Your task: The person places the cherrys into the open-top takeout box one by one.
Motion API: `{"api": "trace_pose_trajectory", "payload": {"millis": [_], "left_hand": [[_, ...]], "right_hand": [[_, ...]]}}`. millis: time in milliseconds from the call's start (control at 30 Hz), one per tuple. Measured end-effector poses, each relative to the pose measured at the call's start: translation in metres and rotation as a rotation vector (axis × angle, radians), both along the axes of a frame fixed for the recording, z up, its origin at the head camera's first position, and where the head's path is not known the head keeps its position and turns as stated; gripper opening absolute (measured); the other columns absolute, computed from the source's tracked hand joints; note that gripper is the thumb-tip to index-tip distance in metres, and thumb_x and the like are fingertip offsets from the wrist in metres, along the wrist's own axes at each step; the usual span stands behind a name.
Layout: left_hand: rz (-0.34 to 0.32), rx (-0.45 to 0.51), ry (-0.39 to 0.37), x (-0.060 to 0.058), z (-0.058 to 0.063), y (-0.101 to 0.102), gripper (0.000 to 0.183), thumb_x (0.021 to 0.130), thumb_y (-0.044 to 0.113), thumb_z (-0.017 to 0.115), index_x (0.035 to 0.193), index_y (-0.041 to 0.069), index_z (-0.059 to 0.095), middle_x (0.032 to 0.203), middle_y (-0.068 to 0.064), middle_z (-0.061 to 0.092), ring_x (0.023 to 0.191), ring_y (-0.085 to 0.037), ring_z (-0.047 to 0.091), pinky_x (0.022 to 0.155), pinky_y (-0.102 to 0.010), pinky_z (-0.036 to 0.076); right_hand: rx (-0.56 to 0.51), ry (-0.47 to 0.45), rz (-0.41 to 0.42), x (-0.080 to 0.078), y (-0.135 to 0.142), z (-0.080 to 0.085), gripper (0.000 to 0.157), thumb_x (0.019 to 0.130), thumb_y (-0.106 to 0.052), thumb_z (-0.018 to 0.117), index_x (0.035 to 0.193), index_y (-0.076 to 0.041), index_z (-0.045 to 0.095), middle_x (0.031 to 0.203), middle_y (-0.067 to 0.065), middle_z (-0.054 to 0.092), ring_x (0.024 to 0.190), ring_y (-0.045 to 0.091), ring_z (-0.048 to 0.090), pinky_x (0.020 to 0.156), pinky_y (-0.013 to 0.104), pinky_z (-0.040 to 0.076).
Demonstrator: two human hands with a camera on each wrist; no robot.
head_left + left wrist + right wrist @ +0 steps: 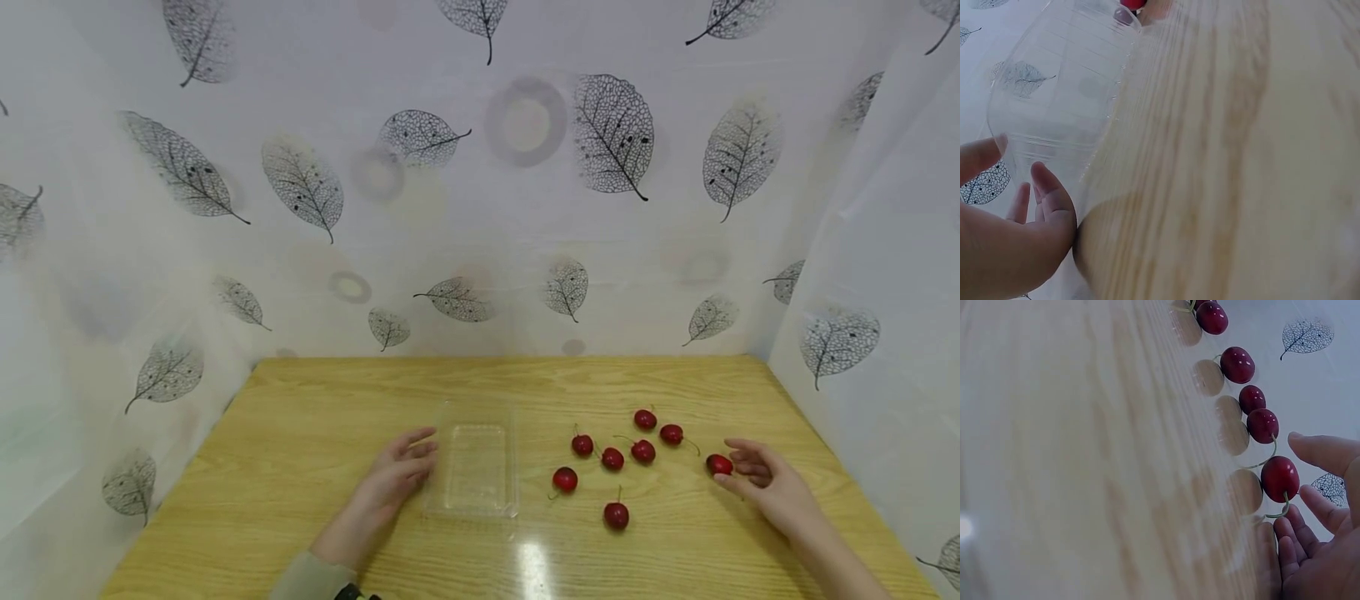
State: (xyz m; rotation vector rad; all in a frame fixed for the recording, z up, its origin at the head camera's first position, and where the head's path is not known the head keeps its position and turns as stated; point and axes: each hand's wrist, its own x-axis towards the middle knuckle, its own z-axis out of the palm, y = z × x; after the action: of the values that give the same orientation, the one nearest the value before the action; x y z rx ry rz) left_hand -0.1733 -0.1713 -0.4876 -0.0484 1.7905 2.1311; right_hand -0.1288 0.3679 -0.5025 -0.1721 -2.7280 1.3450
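Cherries (pixel 642 452) dot the wood-grained surface (pixel 322 400) towards its right edge; right hand (pixel 772 490), fingers parted, straddles one ungripped; left hand (pixel 392 477), fingers relaxed, empty, flanks a clear plastic container (pixel 513 471).

- Yellow-brown wood-grain tabletop (pixel 330 400): flat, glossy; grain runs roughly 9 to 3 o'clock, far edge at 12.
- Clear, rectangular plastic container (pixel 480 467): near mid-table, long sides running 12 to 6.
- Round, shiny, dark-red cherries (pixel 642 452): eight, several with thin stems showing; all between the container's 2 and 4 o'clock.
- Five in a loose cluster, 2 to 3 o'clock, small gaps.
- One cherry closest to the container, about 3 o'clock.
- One toward 4, stem pointing to 12.
- One farthest out, at 3, well apart from the container.
- White glare on the wood, toward 5.
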Motion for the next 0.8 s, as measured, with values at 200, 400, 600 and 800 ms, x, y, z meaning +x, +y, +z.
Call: {"api": "trace_pose_trajectory", "payload": {"millis": [200,400,600,800], "left_hand": [[-0.021,-0.011,-0.005,-0.0003,-0.0004,0.0004,0.065,0.100,-0.002,0.061,0.157,-0.013,0.033,0.126,-0.003,0.063,0.097,-0.005,0.060,0.083,-0.020,0.053],[-0.014,0.008,-0.025,0.0007,-0.0005,0.0000,0.061,0.099,-0.001,0.061,0.155,-0.012,0.038,0.130,-0.004,0.062,0.102,-0.006,0.060,0.085,-0.020,0.052],[-0.007,0.019,-0.039,0.0018,0.0001,-0.0006,0.059,0.100,0.000,0.061,0.155,-0.009,0.040,0.131,-0.003,0.060,0.108,-0.007,0.059,0.088,-0.020,0.052],[-0.023,0.034,-0.046,0.0023,-0.0008,-0.0027,0.060,0.101,0.001,0.061,0.156,-0.007,0.039,0.133,-0.001,0.059,0.112,-0.009,0.058,0.092,-0.021,0.051]], "right_hand": [[0.026,-0.014,0.008,-0.0005,-0.0003,-0.0010,0.061,0.096,-0.016,0.080,0.142,0.011,0.052,0.100,-0.043,0.049,0.090,-0.022,0.049,0.076,0.006,0.044],[0.048,-0.020,0.012,-0.0030,0.0014,-0.0014,0.058,0.095,-0.018,0.081,0.140,0.009,0.057,0.098,-0.041,0.053,0.088,-0.020,0.050,0.075,0.008,0.045],[0.101,-0.076,0.006,-0.0050,0.0028,0.0001,0.055,0.094,-0.024,0.083,0.134,0.008,0.063,0.096,-0.030,0.061,0.086,-0.021,0.048,0.074,0.009,0.047],[0.108,-0.101,0.002,-0.0063,0.0010,0.0034,0.054,0.094,-0.022,0.082,0.134,0.009,0.063,0.095,-0.026,0.064,0.083,-0.018,0.050,0.073,0.011,0.048]]}}
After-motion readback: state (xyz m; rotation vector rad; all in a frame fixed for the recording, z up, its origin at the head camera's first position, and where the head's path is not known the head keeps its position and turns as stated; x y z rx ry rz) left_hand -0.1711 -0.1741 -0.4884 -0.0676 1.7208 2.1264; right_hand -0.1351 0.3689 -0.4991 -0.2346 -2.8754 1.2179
